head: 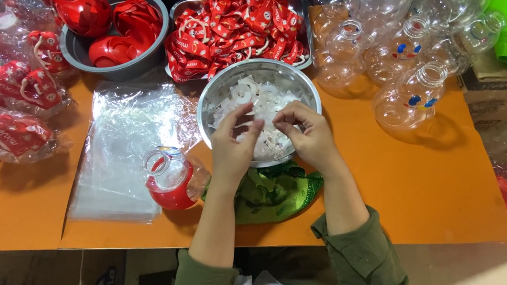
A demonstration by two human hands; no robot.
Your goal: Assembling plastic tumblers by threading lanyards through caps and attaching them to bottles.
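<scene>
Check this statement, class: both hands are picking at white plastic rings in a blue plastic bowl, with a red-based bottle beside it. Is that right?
Not quite. In the head view both the left hand and right hand pick at white plastic rings, with the red-based bottle beside, but the bowl is shiny metal, not blue plastic.
</scene>
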